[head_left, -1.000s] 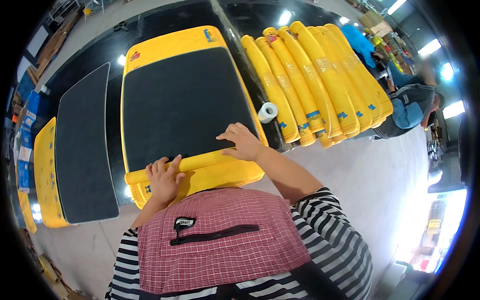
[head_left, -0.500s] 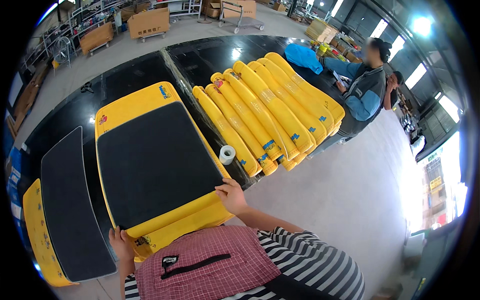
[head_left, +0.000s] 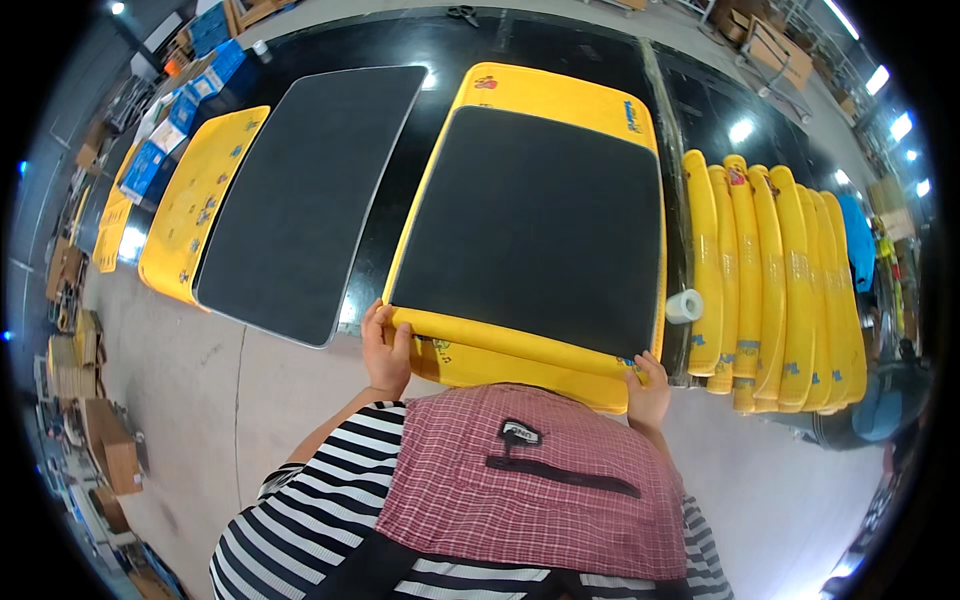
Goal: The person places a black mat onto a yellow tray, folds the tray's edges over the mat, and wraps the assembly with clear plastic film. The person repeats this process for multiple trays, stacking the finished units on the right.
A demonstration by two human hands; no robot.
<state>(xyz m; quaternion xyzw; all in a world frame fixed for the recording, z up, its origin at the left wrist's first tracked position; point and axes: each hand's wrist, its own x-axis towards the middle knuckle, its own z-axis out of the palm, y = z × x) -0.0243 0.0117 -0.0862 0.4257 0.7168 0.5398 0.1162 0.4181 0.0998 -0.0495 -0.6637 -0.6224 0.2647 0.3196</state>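
A yellow mat point(head_left: 550, 85) with small cartoon prints lies on the black table in front of me, with a dark rectangular sheet point(head_left: 540, 220) over most of it. At its near side the yellow edge is curled into a fold along the dark sheet, and more yellow material hangs below. My left hand point(head_left: 388, 352) grips the left end of this fold, thumb and fingers around it. The right end is pinched by my right hand point(head_left: 648, 388). Beside the mat's right edge stands a white roll of tape point(head_left: 684, 306).
To the right lie several rolled yellow mats point(head_left: 765, 290) in clear wrapping. On the left, another dark sheet point(head_left: 300, 200) partly covers a second yellow mat point(head_left: 195, 215). Blue boxes point(head_left: 150, 170) sit farther left. Black scissors point(head_left: 462, 14) rest at the far table edge.
My view has swung left, so the mats appear farther right and more of the left side shows. Both hands stay on the ends of the near fold.
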